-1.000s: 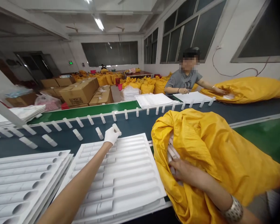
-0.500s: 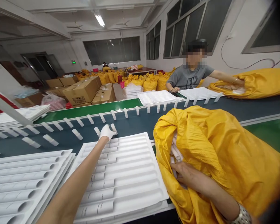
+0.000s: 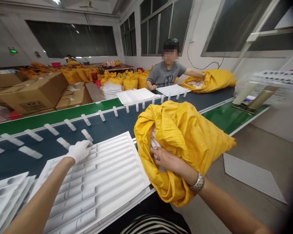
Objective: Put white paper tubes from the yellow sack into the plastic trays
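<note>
My left hand [image 3: 80, 152], in a white glove, is over the far left part of a white ridged tray [image 3: 123, 162]. Its fingers are bent together beside the far row of white tubes [image 3: 81, 196] lying in the tray's grooves; what they pinch, if anything, is hidden. Just beyond it, short white tubes [image 3: 87, 135] lie on the dark conveyor belt [image 3: 113, 128]. My bare right hand [image 3: 164, 159] reaches into the mouth of a yellow sack [image 3: 185, 130], its fingers curled on white tubes [image 3: 154, 143] inside.
More ridged trays [image 3: 7, 198] are stacked at the left. Across the belt a person [image 3: 167, 71] reaches into another yellow sack [image 3: 217, 79], with trays [image 3: 135, 96] in front. A metal stand [image 3: 251, 105] is on the green table at the right; one sheet [image 3: 254, 177] lies on the floor.
My left hand has drawn back from the tube on the belt to the tray's edge, leaving that tube there. The view has swung right; my right hand stays in the sack.
</note>
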### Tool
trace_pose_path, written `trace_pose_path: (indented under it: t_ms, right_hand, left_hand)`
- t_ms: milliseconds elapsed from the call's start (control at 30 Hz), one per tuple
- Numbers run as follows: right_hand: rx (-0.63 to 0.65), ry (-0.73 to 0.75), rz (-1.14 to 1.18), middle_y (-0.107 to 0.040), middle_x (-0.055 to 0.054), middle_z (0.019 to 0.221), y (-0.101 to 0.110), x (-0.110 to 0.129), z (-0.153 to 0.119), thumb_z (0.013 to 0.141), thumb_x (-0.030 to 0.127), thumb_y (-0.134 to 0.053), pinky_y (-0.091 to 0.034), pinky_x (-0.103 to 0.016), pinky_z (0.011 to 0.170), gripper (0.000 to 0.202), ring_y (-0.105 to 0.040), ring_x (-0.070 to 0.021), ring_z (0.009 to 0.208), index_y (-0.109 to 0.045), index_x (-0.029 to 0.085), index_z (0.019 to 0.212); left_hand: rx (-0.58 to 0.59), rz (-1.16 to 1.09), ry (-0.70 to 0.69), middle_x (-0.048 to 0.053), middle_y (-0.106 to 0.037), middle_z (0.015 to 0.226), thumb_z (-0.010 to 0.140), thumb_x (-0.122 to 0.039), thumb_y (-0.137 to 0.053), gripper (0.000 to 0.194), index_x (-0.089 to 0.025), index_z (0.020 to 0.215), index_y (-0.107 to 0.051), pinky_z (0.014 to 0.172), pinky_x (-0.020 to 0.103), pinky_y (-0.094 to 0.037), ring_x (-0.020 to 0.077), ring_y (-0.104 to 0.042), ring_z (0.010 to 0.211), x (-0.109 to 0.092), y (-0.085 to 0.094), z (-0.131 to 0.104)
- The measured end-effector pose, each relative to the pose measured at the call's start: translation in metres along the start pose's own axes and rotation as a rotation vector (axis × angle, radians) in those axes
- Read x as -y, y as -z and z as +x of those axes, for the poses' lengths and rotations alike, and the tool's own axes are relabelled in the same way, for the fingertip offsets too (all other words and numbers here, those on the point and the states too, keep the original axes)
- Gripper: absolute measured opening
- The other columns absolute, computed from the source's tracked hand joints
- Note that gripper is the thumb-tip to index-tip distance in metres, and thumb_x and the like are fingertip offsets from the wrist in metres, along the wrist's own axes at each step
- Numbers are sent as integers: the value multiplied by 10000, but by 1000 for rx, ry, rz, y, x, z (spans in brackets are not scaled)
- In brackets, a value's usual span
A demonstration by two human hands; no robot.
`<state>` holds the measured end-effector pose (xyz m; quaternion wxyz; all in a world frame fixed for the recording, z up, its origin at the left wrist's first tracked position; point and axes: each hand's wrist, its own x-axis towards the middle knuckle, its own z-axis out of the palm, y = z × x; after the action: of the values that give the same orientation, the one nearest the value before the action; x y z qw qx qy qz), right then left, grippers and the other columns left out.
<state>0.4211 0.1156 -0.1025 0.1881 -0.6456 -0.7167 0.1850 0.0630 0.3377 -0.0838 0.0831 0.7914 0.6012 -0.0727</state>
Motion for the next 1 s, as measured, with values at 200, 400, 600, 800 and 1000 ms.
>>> trace_pose_path:
  t_ms: [200,400,600,800,1000]
  right_hand:
    - [-66,71,117,-653,-98,1140,20,-2,-11,907,93,-521,-499,-345,902,248,-634,-234,1038,-589,186,1126]
    - [-107,233,114,-581,-23,902,7,2,-3,926,78,-511,-489,-327,792,140,-564,-200,868,-569,206,919]
    - [-130,370,211,-579,-72,1163,17,12,-6,1022,185,-493,-472,-369,1000,161,-561,-211,1102,-580,209,1155]
    - [45,555,195,-597,-70,1227,19,35,-7,1083,291,-437,-422,-379,1057,455,-545,-200,1139,-355,266,1530]
    - [82,557,122,-634,-54,1104,23,40,-5,1007,349,-609,-428,-364,945,442,-570,-210,1007,-448,228,1400]
  left_hand:
    - [34,-40,-29,138,-637,1334,982,-422,-468,388,-175,1164,-705,946,456,-461,333,-590,1184,5,4,4]
    - [-100,-138,5,151,-720,1168,947,-367,-433,342,-152,1063,-672,921,418,-463,356,-628,1098,-13,8,-13]
    - [-150,-612,-121,52,-696,1103,960,-647,-346,527,-243,1236,-542,771,281,-540,231,-660,968,-77,11,-106]
    - [13,-1038,-250,4,-643,783,906,-622,-535,408,-251,1003,-676,639,268,-481,178,-549,674,-145,-7,-177]
    - [56,-1069,-294,36,-730,970,911,-551,-567,352,-260,1045,-714,830,309,-501,242,-651,938,-147,-14,-185]
